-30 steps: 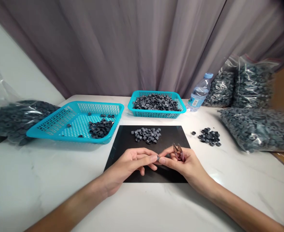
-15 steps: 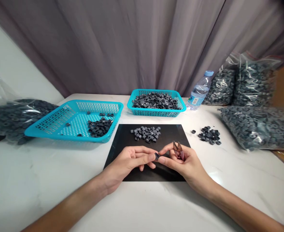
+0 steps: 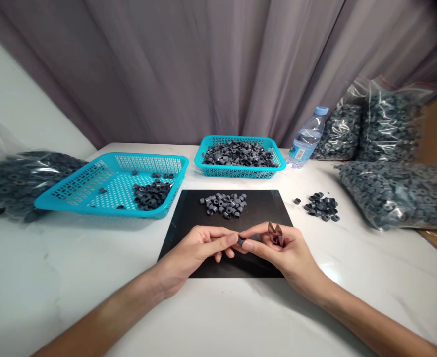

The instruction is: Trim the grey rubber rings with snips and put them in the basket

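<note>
My left hand [image 3: 196, 250] pinches a small dark grey plastic ring [image 3: 241, 240] between thumb and fingers. From the other side, the thumb and forefinger of my right hand [image 3: 291, 253] touch the same ring. A pair of small nippers [image 3: 276, 234] is tucked in my right hand, jaws pointing up and parted; its handles are mostly hidden by the fingers. Both hands are over a black mat [image 3: 174, 243]. Just beyond them on the mat lies a heap of similar grey rings [image 3: 224, 204].
On the left is a blue basket [image 3: 107, 213] with some rings; a fuller blue basket [image 3: 241, 172] stands at the back. Another ring pile [image 3: 320, 207] lies right of the mat. Bags of rings [image 3: 400, 198] and a water bottle [image 3: 305, 141] stand right, another bag [image 3: 28, 181] left.
The ring has turned slightly between my fingertips, and the nippers have tilted a little in my right hand. Both hands stay in nearly the same place.
</note>
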{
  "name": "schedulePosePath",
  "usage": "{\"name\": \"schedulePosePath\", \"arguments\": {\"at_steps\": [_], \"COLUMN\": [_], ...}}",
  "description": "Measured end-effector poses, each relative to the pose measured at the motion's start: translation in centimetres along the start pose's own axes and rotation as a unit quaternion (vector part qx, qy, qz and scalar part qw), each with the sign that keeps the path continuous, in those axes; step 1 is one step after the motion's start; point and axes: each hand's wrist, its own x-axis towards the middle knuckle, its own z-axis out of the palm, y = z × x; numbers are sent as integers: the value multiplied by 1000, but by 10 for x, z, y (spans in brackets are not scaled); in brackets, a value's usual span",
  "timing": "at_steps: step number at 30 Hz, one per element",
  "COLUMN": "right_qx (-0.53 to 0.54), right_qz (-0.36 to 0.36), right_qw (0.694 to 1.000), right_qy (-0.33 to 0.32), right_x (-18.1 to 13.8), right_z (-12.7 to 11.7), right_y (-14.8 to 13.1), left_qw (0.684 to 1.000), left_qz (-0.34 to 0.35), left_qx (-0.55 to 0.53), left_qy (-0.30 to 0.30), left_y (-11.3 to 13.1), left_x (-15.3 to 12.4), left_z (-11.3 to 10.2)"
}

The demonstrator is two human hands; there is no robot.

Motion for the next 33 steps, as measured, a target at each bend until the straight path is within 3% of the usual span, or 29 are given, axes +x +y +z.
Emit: {"name": "schedulePosePath", "arguments": {"at_steps": [10,22,33], "right_qx": [8,24,19], "right_qz": [-21,6,3], "right_qw": [1000,998,999], "right_qy": [-9,-61,-49], "right_x": [0,-1,-1], "right_z": [0,-3,-3], "right_y": [-4,-2,-3], "left_qw": [999,998,998], "left_qz": [-6,14,7], "left_qx": [-19,29,26], "left_qy": [-49,-58,-65], "left_y": [2,0,-1], "left_x": [-3,-1,-1], "left_z": [1,-3,-4]}}
